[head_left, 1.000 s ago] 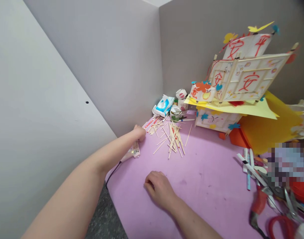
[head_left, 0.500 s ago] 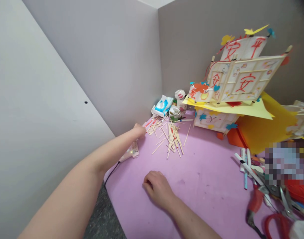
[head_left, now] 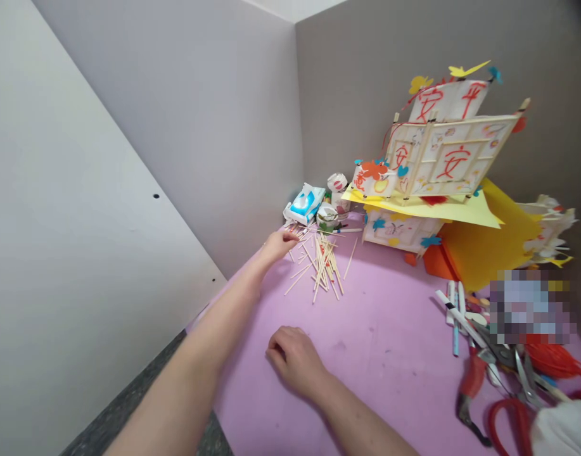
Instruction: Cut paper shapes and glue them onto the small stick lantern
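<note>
My left hand (head_left: 279,244) reaches to the far left of the purple table, over the edge of a loose pile of thin wooden sticks (head_left: 324,263). Its fingers are bent and pressed together, and whatever lies between them is too small to make out. Curled on the tabletop nearer to me is my right hand (head_left: 294,354), its thumb close to its fingers and nothing visible in it. A blue and white wipes packet (head_left: 307,201) sits just beyond my left hand.
On the right stands a paper-and-stick lantern (head_left: 454,155) with red characters. Pliers (head_left: 473,380), red-handled scissors (head_left: 509,421), markers (head_left: 455,320) and red cord (head_left: 554,361) lie at the right. Grey panels (head_left: 252,126) border the table (head_left: 366,380).
My left hand has moved right and away from me, from beside the glue-gun-like tool to the sticks. That tool no longer shows. My right hand stays resting; the view has shifted slightly.
</note>
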A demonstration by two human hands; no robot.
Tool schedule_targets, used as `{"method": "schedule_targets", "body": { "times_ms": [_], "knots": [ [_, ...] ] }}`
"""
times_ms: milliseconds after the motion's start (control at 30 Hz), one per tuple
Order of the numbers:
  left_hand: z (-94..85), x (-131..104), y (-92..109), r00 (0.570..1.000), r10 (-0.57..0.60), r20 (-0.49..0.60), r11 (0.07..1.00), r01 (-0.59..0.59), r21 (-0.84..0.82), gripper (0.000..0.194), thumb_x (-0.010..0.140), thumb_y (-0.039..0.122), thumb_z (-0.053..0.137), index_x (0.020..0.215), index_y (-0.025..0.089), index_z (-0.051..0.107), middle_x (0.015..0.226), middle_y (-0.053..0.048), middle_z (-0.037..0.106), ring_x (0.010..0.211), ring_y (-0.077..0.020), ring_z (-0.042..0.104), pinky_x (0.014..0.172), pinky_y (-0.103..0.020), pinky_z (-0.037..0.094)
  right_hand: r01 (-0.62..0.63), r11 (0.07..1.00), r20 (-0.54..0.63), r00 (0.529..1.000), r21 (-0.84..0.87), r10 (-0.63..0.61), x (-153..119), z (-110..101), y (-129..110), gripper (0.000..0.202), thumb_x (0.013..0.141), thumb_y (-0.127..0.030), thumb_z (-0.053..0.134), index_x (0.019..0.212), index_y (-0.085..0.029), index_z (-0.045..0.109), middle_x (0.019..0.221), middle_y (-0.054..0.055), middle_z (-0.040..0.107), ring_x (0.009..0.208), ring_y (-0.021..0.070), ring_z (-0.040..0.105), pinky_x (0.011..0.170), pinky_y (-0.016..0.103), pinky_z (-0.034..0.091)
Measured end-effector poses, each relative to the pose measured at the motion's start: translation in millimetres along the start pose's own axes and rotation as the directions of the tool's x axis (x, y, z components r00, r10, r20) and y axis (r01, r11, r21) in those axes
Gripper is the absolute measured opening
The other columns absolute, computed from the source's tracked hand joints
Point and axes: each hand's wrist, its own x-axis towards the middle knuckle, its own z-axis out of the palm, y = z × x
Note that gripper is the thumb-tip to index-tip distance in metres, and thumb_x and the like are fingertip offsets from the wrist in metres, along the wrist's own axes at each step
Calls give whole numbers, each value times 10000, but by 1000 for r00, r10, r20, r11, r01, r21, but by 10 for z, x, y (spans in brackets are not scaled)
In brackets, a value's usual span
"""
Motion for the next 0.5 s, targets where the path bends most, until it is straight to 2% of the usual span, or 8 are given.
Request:
{"method": "schedule_targets", "body": {
  "times_ms": [133, 200, 233, 300, 367, 433, 500],
  "knots": [
    [323, -488, -62, 991, -16, -130, 981, -10, -196, 238, 766, 259, 535, 876, 126, 697, 906, -81, 702, 819, -155, 615, 762, -255, 445, 10, 997, -36, 999, 74, -7, -9, 27, 3, 84, 792, -128, 533, 739, -191, 520, 766, -6, 580, 738, 135, 499, 733, 287, 343],
    [456, -732, -114, 978, -126, -166, 872, 30, -488, 190, 721, 274, 603, 815, 133, 689, 849, -68, 689, 778, -141, 599, 743, -246, 438, -12, 976, -105, 994, 217, 35, 6, 24, 6, 76, 795, -144, 510, 737, -191, 497, 747, -7, 552, 706, 131, 482, 691, 275, 351],
    [511, -844, -134, 972, -184, -146, 775, 52, -630, 193, 707, 291, 627, 815, 140, 681, 819, -53, 676, 739, -124, 584, 708, -232, 431, -38, 944, -152, 984, 326, 92, 22, 9, 10, 73, 810, -169, 497, 742, -193, 484, 729, -10, 531, 684, 127, 471, 663, 266, 354],
    [600, -1040, -151, 971, -235, -40, 537, 95, -838, 223, 695, 320, 657, 848, 159, 660, 752, -13, 631, 646, -86, 534, 619, -202, 399, -86, 813, -224, 940, 576, 258, 68, -66, 23, 113, 853, -243, 470, 750, -200, 457, 672, -25, 479, 628, 120, 441, 605, 250, 350],
    [669, -1193, -130, 981, -184, 68, 358, 131, -924, 228, 694, 316, 677, 863, 167, 639, 689, 22, 576, 579, -57, 480, 571, -182, 366, -80, 631, -235, 887, 771, 399, 115, -204, 50, 181, 885, -324, 457, 749, -205, 446, 634, -38, 439, 581, 112, 406, 569, 241, 335],
    [728, -1301, -75, 986, -115, 123, 289, 152, -945, 205, 691, 284, 696, 841, 162, 629, 668, 36, 551, 564, -46, 463, 574, -178, 365, -41, 494, -218, 863, 869, 456, 132, -384, 98, 227, 881, -387, 494, 751, -205, 455, 647, -37, 440, 559, 102, 386, 553, 237, 323],
    [785, -1374, 1, 984, -77, 159, 290, 175, -941, 185, 692, 265, 707, 815, 152, 627, 667, 34, 560, 571, -47, 472, 582, -179, 370, -34, 451, -203, 862, 892, 465, 100, -561, 171, 246, 851, -424, 561, 772, -203, 486, 681, -31, 457, 561, 96, 388, 555, 236, 325]
  ]
}}
